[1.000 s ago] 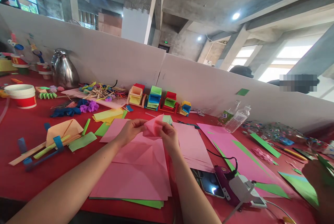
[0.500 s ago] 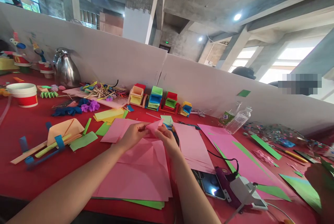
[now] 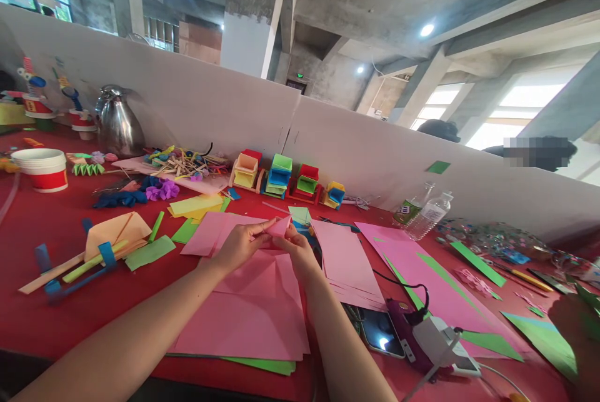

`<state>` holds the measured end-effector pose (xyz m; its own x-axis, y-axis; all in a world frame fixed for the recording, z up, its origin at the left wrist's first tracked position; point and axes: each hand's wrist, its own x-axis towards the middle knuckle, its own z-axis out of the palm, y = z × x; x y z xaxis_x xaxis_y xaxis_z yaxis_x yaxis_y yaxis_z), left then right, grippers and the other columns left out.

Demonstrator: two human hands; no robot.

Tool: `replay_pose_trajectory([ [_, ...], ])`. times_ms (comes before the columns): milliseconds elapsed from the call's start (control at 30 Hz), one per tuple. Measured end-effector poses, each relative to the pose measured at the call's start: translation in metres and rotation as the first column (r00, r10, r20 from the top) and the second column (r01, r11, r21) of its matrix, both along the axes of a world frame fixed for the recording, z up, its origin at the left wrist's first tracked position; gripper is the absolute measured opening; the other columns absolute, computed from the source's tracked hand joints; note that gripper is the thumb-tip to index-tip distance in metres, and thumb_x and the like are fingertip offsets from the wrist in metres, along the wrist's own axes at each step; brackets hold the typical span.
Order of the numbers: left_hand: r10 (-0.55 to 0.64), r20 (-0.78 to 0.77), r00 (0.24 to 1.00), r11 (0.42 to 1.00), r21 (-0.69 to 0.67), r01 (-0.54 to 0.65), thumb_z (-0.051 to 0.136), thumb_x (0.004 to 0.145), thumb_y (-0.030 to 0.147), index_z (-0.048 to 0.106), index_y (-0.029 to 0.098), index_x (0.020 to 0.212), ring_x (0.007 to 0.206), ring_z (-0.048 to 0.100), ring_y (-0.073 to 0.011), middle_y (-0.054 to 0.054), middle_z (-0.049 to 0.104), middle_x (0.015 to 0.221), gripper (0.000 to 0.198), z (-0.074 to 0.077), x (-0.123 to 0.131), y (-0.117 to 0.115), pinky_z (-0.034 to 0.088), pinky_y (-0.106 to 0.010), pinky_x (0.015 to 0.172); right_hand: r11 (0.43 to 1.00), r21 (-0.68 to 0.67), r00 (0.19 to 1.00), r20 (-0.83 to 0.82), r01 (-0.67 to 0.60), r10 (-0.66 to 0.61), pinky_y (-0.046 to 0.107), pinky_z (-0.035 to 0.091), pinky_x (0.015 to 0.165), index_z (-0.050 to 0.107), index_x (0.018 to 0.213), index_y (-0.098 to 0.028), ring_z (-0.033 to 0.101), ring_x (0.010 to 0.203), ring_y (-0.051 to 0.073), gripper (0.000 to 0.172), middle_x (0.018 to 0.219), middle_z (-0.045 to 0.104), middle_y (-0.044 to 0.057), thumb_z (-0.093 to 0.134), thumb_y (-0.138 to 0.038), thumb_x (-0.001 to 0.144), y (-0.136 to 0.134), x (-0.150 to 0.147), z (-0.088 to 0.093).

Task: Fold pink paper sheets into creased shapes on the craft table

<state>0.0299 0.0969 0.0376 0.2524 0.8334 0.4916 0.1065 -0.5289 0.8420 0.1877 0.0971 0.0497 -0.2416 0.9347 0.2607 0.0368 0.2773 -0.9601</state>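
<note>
A small folded piece of pink paper (image 3: 280,227) is held up between my two hands. My left hand (image 3: 246,242) pinches its left side with thumb and fingers. On the other side, my right hand (image 3: 296,247) grips it from the right and below, with some fingers hidden behind. Under my hands lie large pink paper sheets (image 3: 239,327) with crease lines, stacked over green paper (image 3: 267,365). Another stack of pink sheets (image 3: 349,264) rests right of my right hand.
Colourful folded paper boxes (image 3: 280,175) line the partition. A steel jug (image 3: 119,124) and white-red tubs (image 3: 41,170) stand left. Toward the right are a phone (image 3: 382,332), a power strip with cables (image 3: 434,333) and plastic bottles (image 3: 431,214). Another person's hand (image 3: 569,327) shows at the right edge.
The pink paper has turned slightly between my fingers and now shows an open, pointed fold. My left fingers have shifted up along it; the right fingers have closed in nearer its edge.
</note>
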Motion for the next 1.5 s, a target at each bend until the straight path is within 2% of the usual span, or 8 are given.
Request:
replay_pose_trajectory([
  [300, 0.029, -0.037, 0.999, 0.999, 0.017, -0.029, 0.051, 0.081, 0.028, 0.051, 0.024, 0.119, 0.098, 0.059, -0.0204, -0.003, 0.059, 0.116, 0.039, -0.001, -0.001, 0.003, 0.045, -0.030, 0.083, 1.000, -0.006, 1.000, 0.003, -0.019, 0.020, 0.034, 0.035, 0.090, 0.069, 0.080, -0.021, 0.045, 0.106, 0.021, 0.017, 0.099, 0.059, 0.004, 0.063, -0.033, 0.069, 0.001, 0.001, -0.001],
  [467, 0.015, 0.039, 0.999, 0.998, -0.057, -0.013, 0.051, 0.079, 0.029, 0.053, 0.022, 0.119, 0.096, 0.059, -0.0212, -0.002, 0.063, 0.110, 0.040, 0.000, -0.001, 0.003, 0.046, -0.031, 0.082, 0.997, -0.070, 0.994, -0.107, -0.033, 0.026, 0.030, 0.042, 0.076, 0.066, 0.086, -0.022, 0.056, 0.083, 0.017, 0.023, 0.085, 0.063, 0.002, 0.065, -0.035, 0.067, 0.002, 0.003, -0.001],
  [600, 0.031, 0.088, 0.996, 0.994, -0.108, -0.022, 0.053, 0.078, 0.027, 0.054, 0.021, 0.118, 0.092, 0.060, -0.0209, -0.001, 0.066, 0.104, 0.040, 0.002, -0.001, 0.004, 0.046, -0.030, 0.079, 0.996, -0.050, 0.975, -0.205, 0.077, -0.086, 0.027, 0.043, 0.072, 0.064, 0.091, -0.022, 0.056, 0.076, 0.015, 0.027, 0.081, 0.063, 0.001, 0.064, -0.036, 0.068, 0.005, 0.006, 0.000],
  [767, 0.027, 0.168, 0.985, 0.990, -0.139, -0.003, 0.059, 0.074, 0.031, 0.061, 0.020, 0.110, 0.091, 0.060, -0.0219, -0.002, 0.068, 0.097, 0.038, 0.000, 0.001, 0.009, 0.046, -0.032, 0.080, 0.998, 0.004, 0.981, -0.184, 0.062, -0.060, 0.024, 0.042, 0.059, 0.062, 0.096, -0.022, 0.053, 0.063, 0.011, 0.034, 0.075, 0.062, -0.001, 0.068, -0.031, 0.064, 0.009, 0.007, 0.001],
  [867, 0.040, 0.202, 0.979, 0.986, -0.168, -0.005, 0.061, 0.072, 0.033, 0.063, 0.020, 0.107, 0.090, 0.061, -0.0216, -0.003, 0.069, 0.097, 0.037, -0.002, 0.001, 0.012, 0.045, -0.033, 0.081, 0.998, 0.012, 0.984, -0.168, 0.063, -0.060, 0.023, 0.041, 0.057, 0.062, 0.095, -0.022, 0.054, 0.062, 0.011, 0.035, 0.072, 0.062, -0.002, 0.069, -0.027, 0.062, 0.009, 0.006, 0.001],
  [1033, 0.040, 0.247, 0.968, 0.981, -0.194, 0.009, 0.061, 0.073, 0.034, 0.062, 0.019, 0.108, 0.085, 0.061, -0.0208, -0.003, 0.069, 0.092, 0.038, -0.001, 0.000, 0.011, 0.047, -0.031, 0.076, 0.999, 0.014, 0.989, -0.138, 0.049, -0.047, 0.024, 0.041, 0.055, 0.062, 0.099, -0.023, 0.055, 0.062, 0.012, 0.036, 0.074, 0.063, -0.001, 0.067, -0.026, 0.063, 0.009, 0.007, -0.001],
  [1267, 0.077, 0.235, 0.969, 0.991, -0.129, -0.048, 0.059, 0.074, 0.035, 0.060, 0.019, 0.112, 0.082, 0.061, -0.0194, -0.002, 0.070, 0.088, 0.041, -0.002, 0.001, 0.010, 0.046, -0.027, 0.070, 0.996, 0.003, 0.977, -0.194, 0.089, -0.086, 0.026, 0.042, 0.058, 0.061, 0.107, -0.025, 0.056, 0.061, 0.013, 0.043, 0.067, 0.063, -0.002, 0.068, -0.032, 0.065, 0.005, 0.004, 0.003],
  [1500, 0.151, 0.223, 0.963, 0.987, -0.092, -0.134, 0.060, 0.074, 0.034, 0.060, 0.017, 0.111, 0.075, 0.059, -0.0176, -0.002, 0.070, 0.082, 0.042, -0.006, -0.001, 0.014, 0.045, -0.025, 0.065, 0.994, 0.036, 0.977, -0.194, 0.100, -0.091, 0.029, 0.045, 0.067, 0.067, 0.092, -0.025, 0.058, 0.072, 0.015, 0.030, 0.078, 0.067, -0.001, 0.071, -0.029, 0.062, 0.011, 0.006, -0.003],
])
